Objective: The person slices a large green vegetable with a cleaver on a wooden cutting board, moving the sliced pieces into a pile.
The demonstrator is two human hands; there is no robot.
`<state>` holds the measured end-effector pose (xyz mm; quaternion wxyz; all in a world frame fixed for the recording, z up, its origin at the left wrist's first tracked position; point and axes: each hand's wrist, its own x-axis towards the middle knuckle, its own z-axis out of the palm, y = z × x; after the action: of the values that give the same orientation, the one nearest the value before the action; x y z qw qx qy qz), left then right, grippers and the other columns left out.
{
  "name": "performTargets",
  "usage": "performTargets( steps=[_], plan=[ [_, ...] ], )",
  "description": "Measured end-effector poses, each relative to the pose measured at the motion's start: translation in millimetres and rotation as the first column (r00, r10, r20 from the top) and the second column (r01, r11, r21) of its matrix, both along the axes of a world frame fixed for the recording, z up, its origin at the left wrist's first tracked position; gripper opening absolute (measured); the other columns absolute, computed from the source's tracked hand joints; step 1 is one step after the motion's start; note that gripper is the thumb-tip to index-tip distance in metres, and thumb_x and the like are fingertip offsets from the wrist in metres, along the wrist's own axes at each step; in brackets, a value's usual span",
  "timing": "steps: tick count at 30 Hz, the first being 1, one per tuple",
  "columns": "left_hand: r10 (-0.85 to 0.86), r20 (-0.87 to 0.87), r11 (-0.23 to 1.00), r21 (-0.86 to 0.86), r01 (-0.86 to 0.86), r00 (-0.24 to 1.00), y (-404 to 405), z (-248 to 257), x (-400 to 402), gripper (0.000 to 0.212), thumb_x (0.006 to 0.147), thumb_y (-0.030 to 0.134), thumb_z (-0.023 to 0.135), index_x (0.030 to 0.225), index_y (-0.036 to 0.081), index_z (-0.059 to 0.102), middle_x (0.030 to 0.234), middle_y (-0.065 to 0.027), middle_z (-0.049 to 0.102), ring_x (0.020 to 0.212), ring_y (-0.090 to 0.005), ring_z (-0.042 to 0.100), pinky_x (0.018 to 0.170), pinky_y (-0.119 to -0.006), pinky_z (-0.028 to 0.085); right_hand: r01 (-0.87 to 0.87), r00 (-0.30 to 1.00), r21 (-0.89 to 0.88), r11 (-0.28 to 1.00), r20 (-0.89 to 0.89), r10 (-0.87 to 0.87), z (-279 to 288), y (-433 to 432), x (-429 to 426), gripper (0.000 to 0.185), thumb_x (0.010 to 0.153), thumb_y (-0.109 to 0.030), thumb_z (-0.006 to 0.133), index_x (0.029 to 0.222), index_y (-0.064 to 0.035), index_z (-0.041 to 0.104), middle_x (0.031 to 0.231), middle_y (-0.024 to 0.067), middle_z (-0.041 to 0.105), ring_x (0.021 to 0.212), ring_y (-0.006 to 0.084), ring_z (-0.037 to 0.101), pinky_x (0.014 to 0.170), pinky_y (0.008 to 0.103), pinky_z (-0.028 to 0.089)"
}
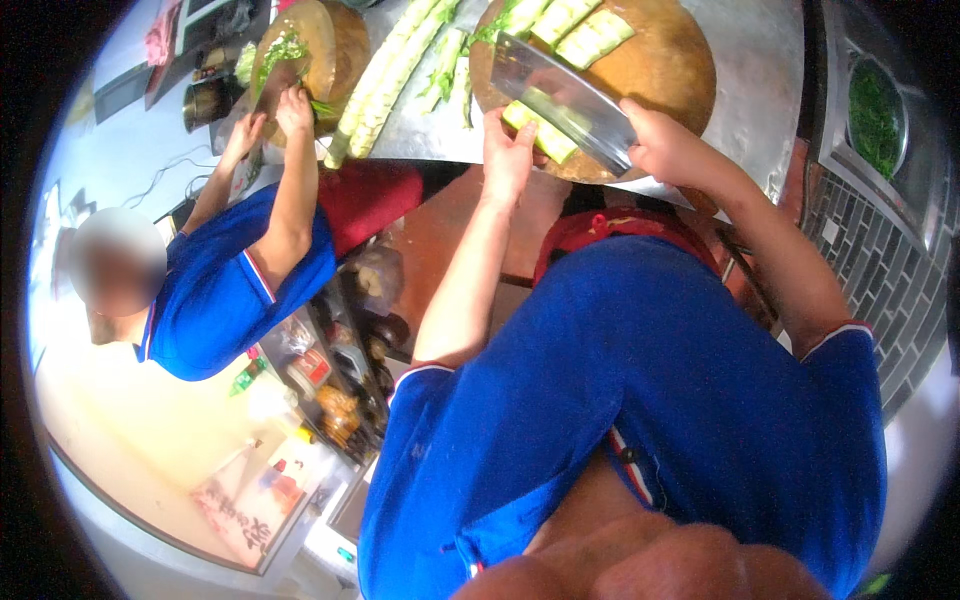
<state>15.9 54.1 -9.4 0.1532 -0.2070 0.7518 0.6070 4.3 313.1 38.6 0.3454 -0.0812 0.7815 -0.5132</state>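
My right hand (664, 146) grips the handle of a broad Chinese cleaver (540, 79), its blade slanting across the near part of a round wooden chopping board (675, 64). In my left hand (510, 161) is a pale green piece of peeled stem, which looks like celtuce (551, 139), thumb along its side. This piece lies right along the near side of the blade; whether the edge touches it cannot be made out. Behind the cleaver, several cut stem lengths (596, 39) rest side by side on the board.
Long pale stalks (397, 75) and leafy tops (448, 71) lie on the metal worktop (757, 97) left of my board. Farther left, a co-worker (232, 277) cuts greens on another round board (349, 45). A container of dark greens (874, 116) stands at far right.
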Motion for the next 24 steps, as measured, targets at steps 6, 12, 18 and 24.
performTargets(
  steps=[6,12,18,24],
  plan=[
    [0.027,-0.059,1.000,0.017,-0.026,0.998,-3,-6,4,0.039,0.101,0.003,0.054,0.137,0.000,0.037,0.109,-0.0165,0.065,0.084,-0.0232,0.070,0.059,-0.033,0.060,-0.085,0.968,0.192,0.978,-0.216,0.126,13,-22,8,0.038,0.086,0.003,0.049,0.124,0.0079,0.045,0.096,0.0298,0.066,0.093,0.0476,0.066,0.080,0.0523,0.052],
    [0.011,-0.021,1.000,0.028,-0.010,1.000,-6,11,4,0.039,0.102,0.003,0.054,0.137,0.003,0.037,0.108,-0.0159,0.065,0.081,-0.0237,0.070,0.057,-0.033,0.060,-0.048,0.968,0.251,0.967,-0.229,0.107,24,-27,27,0.034,0.088,0.001,0.053,0.121,0.0045,0.045,0.095,0.0298,0.066,0.089,0.0467,0.067,0.079,0.0530,0.052],
    [0.131,0.039,0.989,0.059,-0.133,0.991,-20,0,23,0.045,0.102,0.004,0.053,0.144,0.007,0.038,0.110,-0.0148,0.061,0.083,-0.0225,0.069,0.056,-0.031,0.060,0.146,0.988,0.063,0.987,-0.067,-0.142,-6,7,26,0.042,0.088,-0.003,0.059,0.127,0.0038,0.046,0.089,0.0286,0.065,0.087,0.0438,0.067,0.076,0.0509,0.051],
    [0.148,0.048,0.979,0.135,-0.153,0.988,-6,4,17,0.055,0.099,0.016,0.065,0.145,0.005,0.037,0.113,-0.0158,0.066,0.090,-0.0251,0.070,0.064,-0.034,0.060,0.051,0.961,0.104,0.993,-0.276,-0.020,3,2,37,0.038,0.088,-0.003,0.057,0.124,0.0008,0.046,0.091,0.0283,0.066,0.088,0.0468,0.065,0.076,0.0522,0.051]
  ],
)
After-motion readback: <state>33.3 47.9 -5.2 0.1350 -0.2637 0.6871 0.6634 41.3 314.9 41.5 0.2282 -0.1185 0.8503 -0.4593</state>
